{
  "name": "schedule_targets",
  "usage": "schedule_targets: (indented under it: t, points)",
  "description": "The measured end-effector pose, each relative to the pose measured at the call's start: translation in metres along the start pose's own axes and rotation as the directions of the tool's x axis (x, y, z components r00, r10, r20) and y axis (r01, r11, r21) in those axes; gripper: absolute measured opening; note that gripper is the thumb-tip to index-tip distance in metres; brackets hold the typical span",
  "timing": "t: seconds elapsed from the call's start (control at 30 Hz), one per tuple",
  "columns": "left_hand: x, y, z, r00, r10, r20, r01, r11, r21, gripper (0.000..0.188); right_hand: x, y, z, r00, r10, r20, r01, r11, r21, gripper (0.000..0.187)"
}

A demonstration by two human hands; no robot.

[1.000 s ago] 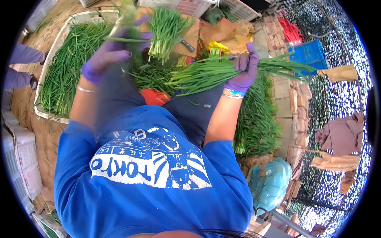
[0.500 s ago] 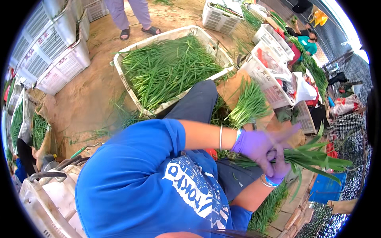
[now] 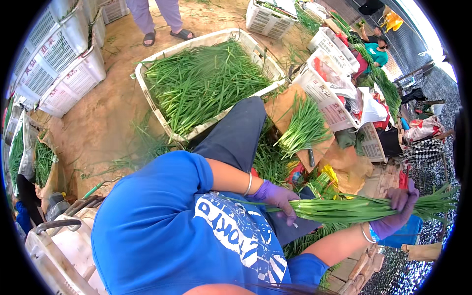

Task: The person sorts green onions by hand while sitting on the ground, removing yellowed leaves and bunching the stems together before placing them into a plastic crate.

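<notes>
A long bunch of green chives [image 3: 344, 209] stretches between my two purple-gloved hands. Around its narrower end, close to my blue shirt, my left hand [image 3: 278, 196] is closed. My right hand [image 3: 400, 209] grips the leafy part farther right, and loose leaf tips fan out beyond it. Another bunch of chives [image 3: 305, 129] lies on a piece of cardboard [image 3: 282, 110] past my left hand. At that cardboard's near edge, a dark-handled tool [image 3: 311, 157] shows only its handle clearly. More loose chives [image 3: 307, 241] lie under my right forearm.
A big white crate [image 3: 142, 81] full of loose chives stands ahead on the dirt floor. White crates [image 3: 73, 83] are stacked at left; another [image 3: 327, 91] holds bags at right. A person in sandals [image 3: 183, 34] stands behind the chive crate, and someone in green [image 3: 377, 55] sits far right.
My hands were together on the bunch and are now apart: the left has moved left, the right has moved right toward the leaf tips. The view has shifted slightly.
</notes>
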State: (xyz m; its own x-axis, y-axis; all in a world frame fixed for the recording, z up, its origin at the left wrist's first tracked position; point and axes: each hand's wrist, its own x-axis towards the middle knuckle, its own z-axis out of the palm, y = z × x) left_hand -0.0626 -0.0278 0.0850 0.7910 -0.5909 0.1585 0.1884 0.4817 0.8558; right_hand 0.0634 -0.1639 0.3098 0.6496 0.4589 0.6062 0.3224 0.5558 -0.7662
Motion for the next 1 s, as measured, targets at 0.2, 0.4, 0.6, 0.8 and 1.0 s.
schedule_targets:
  t: [0.2,0.4,0.6,0.8,1.0]
  points:
    - [-0.012,0.030,0.010,0.998,0.022,-0.051,-0.031,0.982,-0.185,0.021,0.019,-0.022,-0.051,0.920,0.093,-0.381,-0.085,0.996,0.039,0.034]
    - [-0.012,0.023,0.016,1.000,-0.025,-0.009,0.024,0.989,-0.147,0.030,0.029,0.024,-0.149,0.743,0.141,-0.654,-0.430,0.850,-0.305,0.037]
    - [-0.046,0.029,-0.053,0.948,-0.008,-0.318,0.110,0.946,0.304,0.046,0.018,0.060,-0.244,0.895,0.072,-0.441,-0.418,0.482,-0.770,0.030]
    - [-0.025,0.027,-0.061,0.951,0.116,-0.287,0.213,0.427,0.879,0.092,0.049,0.071,-0.145,0.771,0.395,-0.500,-0.488,0.871,-0.065,0.032]
    - [-0.030,0.007,-0.088,0.827,-0.129,-0.547,-0.079,0.937,-0.340,0.073,0.036,0.082,-0.069,0.762,0.580,-0.288,-0.480,0.804,0.352,0.037]
